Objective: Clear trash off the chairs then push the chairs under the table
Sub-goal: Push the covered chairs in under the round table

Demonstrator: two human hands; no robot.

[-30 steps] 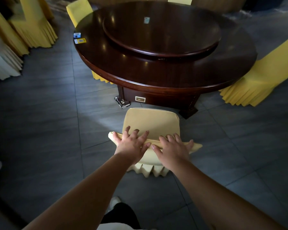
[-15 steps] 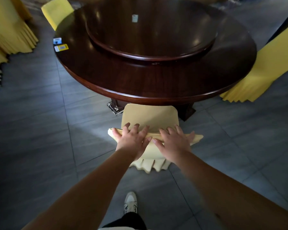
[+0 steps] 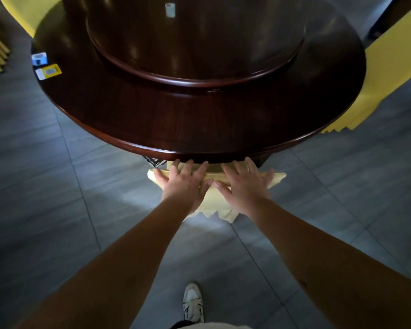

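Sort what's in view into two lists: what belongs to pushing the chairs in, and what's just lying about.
Belongs to the job:
- left hand and right hand, both resting on the chair's back
- cream-covered chair
- round table

Lying about:
- yellow packet and blue-white box on the table's left edge
- small white thing on the turntable

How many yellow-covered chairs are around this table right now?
3. One chair sits at the near table edge under both hands, one chair back shows at far left, one chair stands at right. Yellow fabric at the left edge may be more; others may be hidden.
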